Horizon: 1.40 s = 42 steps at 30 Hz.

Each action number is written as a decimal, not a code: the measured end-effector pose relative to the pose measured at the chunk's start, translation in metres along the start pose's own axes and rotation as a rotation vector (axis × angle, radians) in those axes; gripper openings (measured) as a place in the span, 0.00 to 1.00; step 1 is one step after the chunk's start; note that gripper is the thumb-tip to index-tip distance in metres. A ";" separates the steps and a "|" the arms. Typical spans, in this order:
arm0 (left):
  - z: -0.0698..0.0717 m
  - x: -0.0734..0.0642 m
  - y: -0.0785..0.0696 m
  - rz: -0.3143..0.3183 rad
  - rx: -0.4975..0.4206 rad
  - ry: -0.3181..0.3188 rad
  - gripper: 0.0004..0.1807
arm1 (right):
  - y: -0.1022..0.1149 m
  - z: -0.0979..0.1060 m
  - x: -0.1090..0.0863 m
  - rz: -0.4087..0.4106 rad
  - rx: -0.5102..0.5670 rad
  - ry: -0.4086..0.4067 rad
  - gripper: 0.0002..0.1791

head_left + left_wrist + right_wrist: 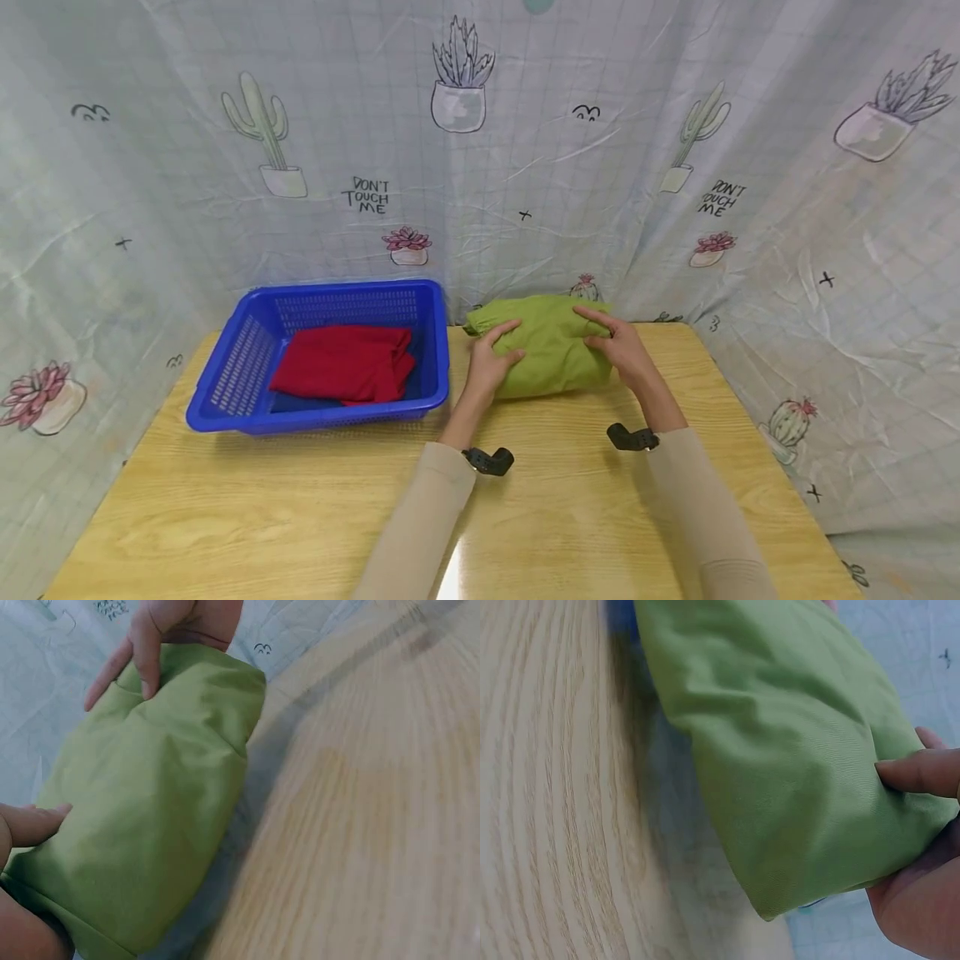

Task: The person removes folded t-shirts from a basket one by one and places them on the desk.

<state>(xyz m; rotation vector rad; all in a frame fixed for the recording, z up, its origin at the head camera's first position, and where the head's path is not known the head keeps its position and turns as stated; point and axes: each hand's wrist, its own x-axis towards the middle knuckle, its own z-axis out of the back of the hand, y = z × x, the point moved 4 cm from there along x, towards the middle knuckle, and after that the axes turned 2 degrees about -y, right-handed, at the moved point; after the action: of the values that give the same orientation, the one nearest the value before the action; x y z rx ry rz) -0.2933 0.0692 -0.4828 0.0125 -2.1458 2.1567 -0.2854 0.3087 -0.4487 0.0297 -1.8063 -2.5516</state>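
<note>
A folded green cloth point(551, 346) is held between both hands at the back of the table, its left end gathered in small folds. My left hand point(486, 365) grips its left side, thumb and a finger lying on the upper face. On the right side, my right hand point(624, 350) pinches the edge with the thumb on top, as the right wrist view shows close up. The front edge of the cloth point(795, 765) looks raised over the table in both wrist views. Parts of both hands are hidden beneath it.
Left of the hands stands a blue plastic basket point(217, 342) with perforated walls. Inside it lies a folded red cloth point(337, 362) on top of a dark blue cloth point(300, 403). Behind the wooden table point(300, 517) hangs a curtain point(510, 167) printed with potted cacti.
</note>
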 end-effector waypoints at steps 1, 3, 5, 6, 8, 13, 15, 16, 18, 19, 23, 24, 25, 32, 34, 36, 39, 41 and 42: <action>-0.001 0.003 0.001 0.013 0.000 0.000 0.31 | -0.003 0.000 0.003 -0.010 0.004 -0.005 0.32; -0.002 0.008 0.004 0.030 -0.003 0.002 0.32 | -0.009 0.001 0.008 -0.024 0.018 -0.013 0.32; -0.003 0.013 0.007 0.044 -0.005 0.002 0.33 | -0.014 0.000 0.011 -0.035 0.026 -0.012 0.32; -0.003 0.014 0.009 0.052 -0.001 0.006 0.33 | -0.013 0.000 0.011 -0.050 0.036 -0.013 0.32; -0.004 0.018 0.013 0.073 0.011 0.022 0.33 | -0.016 0.000 0.012 -0.065 0.039 -0.015 0.32; -0.008 0.024 0.028 0.153 0.071 0.082 0.32 | -0.035 -0.001 0.018 -0.128 -0.035 -0.024 0.33; -0.009 0.024 0.035 0.177 0.113 0.090 0.31 | -0.046 -0.002 0.021 -0.171 -0.067 -0.008 0.33; -0.009 0.024 0.038 0.185 0.131 0.091 0.31 | -0.051 -0.002 0.022 -0.191 -0.080 0.000 0.34; -0.010 0.024 0.042 0.201 0.156 0.094 0.30 | -0.059 -0.002 0.022 -0.226 -0.088 0.007 0.33; -0.011 0.024 0.043 0.199 0.165 0.101 0.30 | -0.061 -0.001 0.022 -0.232 -0.096 0.009 0.33; -0.013 0.026 0.043 0.194 0.150 0.112 0.30 | -0.063 0.001 0.022 -0.216 -0.102 -0.004 0.33; -0.012 0.027 0.043 0.193 0.152 0.107 0.30 | -0.062 0.000 0.022 -0.210 -0.103 -0.001 0.33; -0.011 0.028 0.042 0.191 0.159 0.099 0.30 | -0.061 -0.001 0.023 -0.207 -0.100 0.005 0.33; -0.010 0.029 0.043 0.186 0.184 0.101 0.31 | -0.059 -0.005 0.022 -0.225 -0.098 0.000 0.32; -0.011 0.028 0.044 0.181 0.193 0.124 0.31 | -0.060 -0.004 0.021 -0.224 -0.105 0.000 0.32; -0.012 0.026 0.043 0.177 0.213 0.146 0.32 | -0.060 -0.004 0.020 -0.212 -0.116 0.007 0.31; -0.012 0.021 0.040 0.182 0.214 0.160 0.32 | -0.059 -0.005 0.020 -0.176 -0.160 0.003 0.30; -0.011 0.015 0.036 0.193 0.205 0.161 0.32 | -0.058 -0.005 0.019 -0.144 -0.200 -0.004 0.30; -0.011 0.010 0.033 0.199 0.205 0.164 0.31 | -0.059 -0.006 0.018 -0.133 -0.225 -0.008 0.30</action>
<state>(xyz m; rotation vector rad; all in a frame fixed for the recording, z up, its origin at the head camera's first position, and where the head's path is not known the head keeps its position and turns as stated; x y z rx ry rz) -0.3051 0.0812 -0.5152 -0.3637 -1.9011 2.3828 -0.3035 0.3224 -0.5060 0.1407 -1.5574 -2.8346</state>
